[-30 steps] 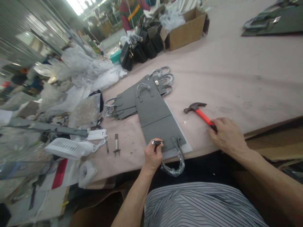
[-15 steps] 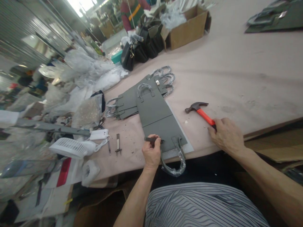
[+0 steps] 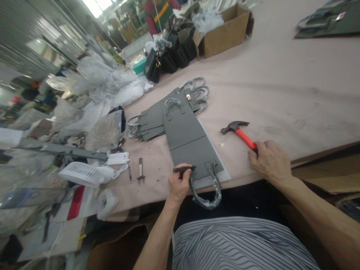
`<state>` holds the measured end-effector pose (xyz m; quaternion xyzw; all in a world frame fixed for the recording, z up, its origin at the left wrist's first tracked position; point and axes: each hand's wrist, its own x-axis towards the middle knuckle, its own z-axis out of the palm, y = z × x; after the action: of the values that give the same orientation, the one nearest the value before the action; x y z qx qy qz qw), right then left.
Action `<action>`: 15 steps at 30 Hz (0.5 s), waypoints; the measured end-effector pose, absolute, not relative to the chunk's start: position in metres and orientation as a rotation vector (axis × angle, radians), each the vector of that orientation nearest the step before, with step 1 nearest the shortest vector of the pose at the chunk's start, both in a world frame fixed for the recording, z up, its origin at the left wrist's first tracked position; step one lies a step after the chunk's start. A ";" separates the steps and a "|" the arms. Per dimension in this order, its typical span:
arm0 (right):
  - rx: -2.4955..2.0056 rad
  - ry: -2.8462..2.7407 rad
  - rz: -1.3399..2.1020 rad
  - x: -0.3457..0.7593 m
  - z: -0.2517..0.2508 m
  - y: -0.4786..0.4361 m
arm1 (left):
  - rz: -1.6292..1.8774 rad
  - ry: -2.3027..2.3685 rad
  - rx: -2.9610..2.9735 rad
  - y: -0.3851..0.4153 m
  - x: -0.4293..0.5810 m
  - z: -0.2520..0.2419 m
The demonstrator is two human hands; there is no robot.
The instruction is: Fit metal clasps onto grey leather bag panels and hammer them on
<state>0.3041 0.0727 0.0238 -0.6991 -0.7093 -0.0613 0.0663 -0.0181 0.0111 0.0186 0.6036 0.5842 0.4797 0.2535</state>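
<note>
My left hand (image 3: 179, 183) is closed on a small dark tool (image 3: 183, 169), held over the left edge of a grey bag panel (image 3: 187, 131). That panel lies flat on a pale sheet (image 3: 226, 175), with a plastic-wrapped handle at each end; the near handle (image 3: 208, 202) hangs past the table edge. At the right, my right hand (image 3: 271, 159) is wrapped round the handle end of a claw hammer (image 3: 244, 138), whose dark head rests on the table. More grey panels (image 3: 153, 118) with wrapped handles lie beneath and behind the first one.
A two-pronged tool (image 3: 140, 170), a pen-like tool (image 3: 130, 174) and a white fan (image 3: 81, 174) are at the left. Farther back are plastic bags (image 3: 98, 75), black handbags (image 3: 168, 60), a cardboard box (image 3: 225, 35) and a person (image 3: 160, 15). Another grey piece (image 3: 337, 24) lies far right.
The dark tool in my left hand is tilted slightly differently, with its tip a little farther right. The right hand and hammer have barely shifted in view.
</note>
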 end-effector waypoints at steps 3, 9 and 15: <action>-2.094 -2.147 -0.197 0.305 0.023 0.073 | 1.330 1.610 1.662 0.012 -0.016 0.017; -2.095 -2.124 -0.207 0.304 0.022 0.073 | 1.385 1.603 1.705 0.011 -0.014 0.021; -2.119 -2.139 -0.204 0.303 0.023 0.072 | 1.387 1.555 1.748 0.007 -0.013 0.025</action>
<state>0.3029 0.0721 0.0234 -0.7009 -0.7074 -0.0674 0.0618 -0.0126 0.0071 0.0248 0.6285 0.5590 0.4987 0.2091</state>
